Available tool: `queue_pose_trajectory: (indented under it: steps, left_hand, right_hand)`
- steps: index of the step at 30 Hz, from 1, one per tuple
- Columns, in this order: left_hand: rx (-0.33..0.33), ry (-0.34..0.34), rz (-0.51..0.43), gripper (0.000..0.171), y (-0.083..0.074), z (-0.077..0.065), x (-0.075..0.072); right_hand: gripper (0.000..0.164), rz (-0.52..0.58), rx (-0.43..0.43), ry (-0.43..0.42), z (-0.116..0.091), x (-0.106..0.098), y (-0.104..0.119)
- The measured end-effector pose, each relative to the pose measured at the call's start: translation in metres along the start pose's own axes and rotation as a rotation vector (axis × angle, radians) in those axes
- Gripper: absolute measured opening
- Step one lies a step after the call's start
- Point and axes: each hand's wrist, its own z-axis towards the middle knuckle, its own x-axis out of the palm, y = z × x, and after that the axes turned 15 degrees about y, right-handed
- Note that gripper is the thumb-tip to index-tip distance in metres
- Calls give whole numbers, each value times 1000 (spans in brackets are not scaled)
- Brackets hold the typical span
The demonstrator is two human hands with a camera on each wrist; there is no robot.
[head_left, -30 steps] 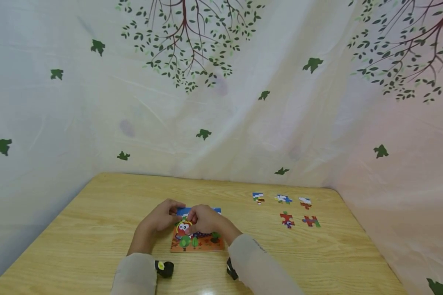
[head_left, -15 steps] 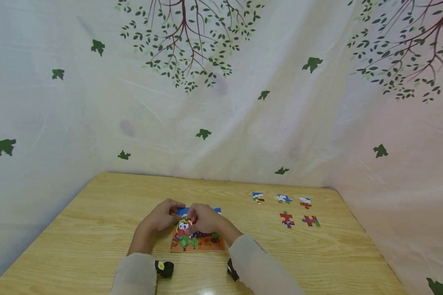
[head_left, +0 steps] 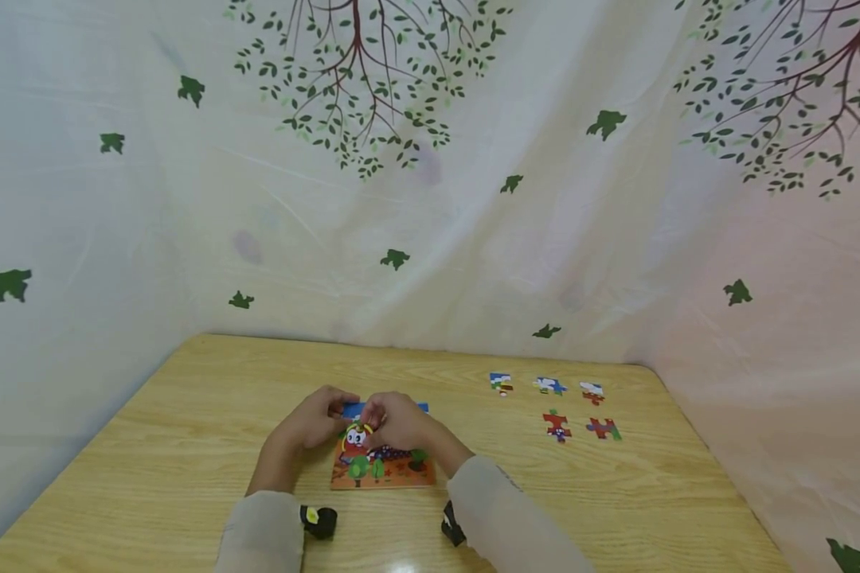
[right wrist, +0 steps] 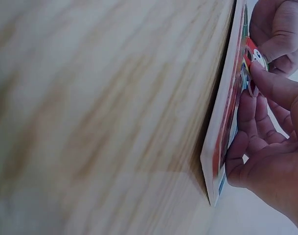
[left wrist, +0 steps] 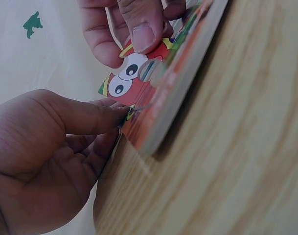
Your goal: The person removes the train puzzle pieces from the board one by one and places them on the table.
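Observation:
A small picture puzzle board [head_left: 401, 476] with a blue top and an orange bottom lies on the table. My right hand [head_left: 401, 422] is over its middle, pinching a red puzzle piece [left wrist: 120, 89] printed with two big cartoon eyes. In the left wrist view that piece stands tilted over the board, its lower edge near my left thumb [left wrist: 97, 120]. My left hand [head_left: 317, 419] grips the board's left edge, the thumb on top and the other fingers along the side. The right wrist view shows both hands meeting around the piece, partly hidden by the right thumb [right wrist: 273, 85].
Several loose puzzle pieces [head_left: 557, 427] lie spread on the wooden table [head_left: 208, 430] to the right of the board. Black wrist devices [head_left: 320, 523] sit below both forearms. A pale curtain [head_left: 430, 215] with printed leaves hangs behind the table.
My right hand has shifted very slightly upward and right over the board with the puzzle piece. The left hand and the loose pieces stay in place.

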Motion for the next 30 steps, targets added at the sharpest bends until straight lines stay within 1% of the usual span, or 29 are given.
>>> queue_pose_trajectory:
  steps: [5, 11, 13, 16, 21, 23, 25, 30]
  left_hand:
    - [-19, -3, -9, 36, 0, 0, 1]
    - [-10, -8, -15, 36, -1, -2, 2]
    - [-14, -7, -13, 36, -1, -3, 2]
    - [-17, -7, -19, 36, -3, -3, 2]
    - [-4, -4, -13, 35, -3, -3, 2]
    - [-4, -2, -14, 34, -3, -3, 3]
    - [-3, 0, -15, 34, -2, -3, 3]
    - [5, 0, -4, 35, -2, -3, 5]
  right_hand:
    - [25, -31, 12, 15, -3, 1, 2]
    - [30, -44, 14, 42, -4, 4, 4]
    - [31, -65, 10, 48, -4, 5, 4]
    - [32, -145, 14, 51, -4, 5, 7]
    - [34, -338, 34, 49, -6, 6, 14]
    - [36, -385, 45, 47, -8, 7, 17]
    - [37, -416, 50, 47, -9, 8, 18]
    - [37, -442, 46, 38, -12, 9, 19]
